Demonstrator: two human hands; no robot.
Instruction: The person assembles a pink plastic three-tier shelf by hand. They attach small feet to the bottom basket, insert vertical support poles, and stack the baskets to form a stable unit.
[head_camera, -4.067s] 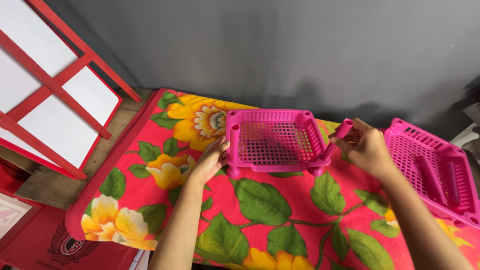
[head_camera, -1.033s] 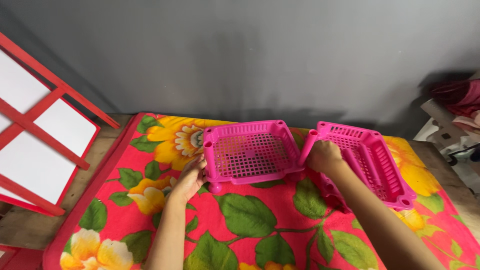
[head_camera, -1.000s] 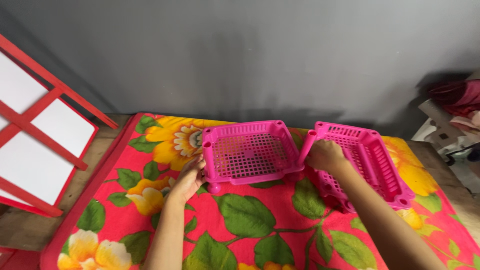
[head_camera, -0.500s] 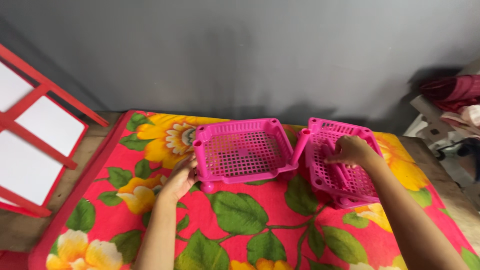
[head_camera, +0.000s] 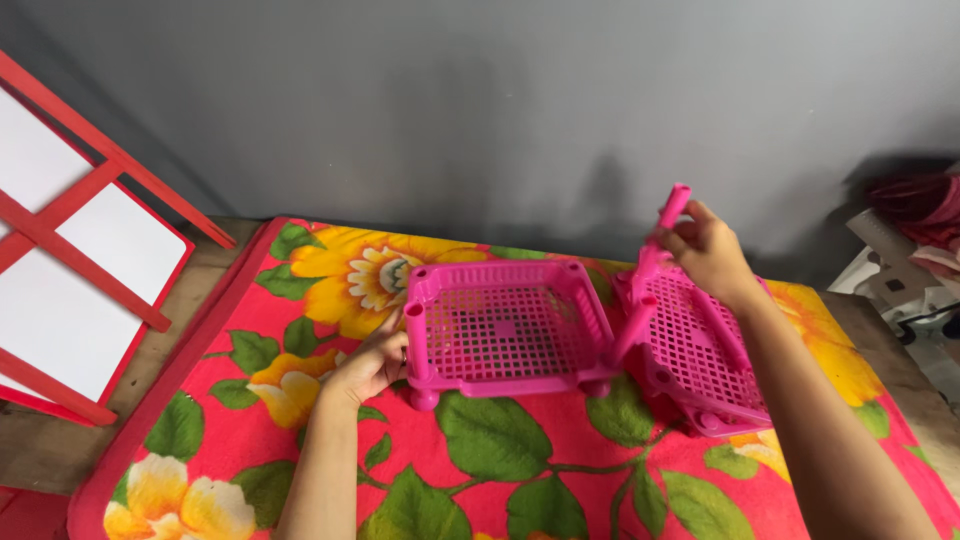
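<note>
The right hand (head_camera: 708, 255), which half a second ago reached into the second tray (head_camera: 700, 350), now lifts 1 pink post (head_camera: 668, 217) clear in a closed grip, while the left hand (head_camera: 372, 365) (fingers curled) steadies the first tray (head_camera: 505, 330) on the worktop (head_camera: 520, 450).
</note>
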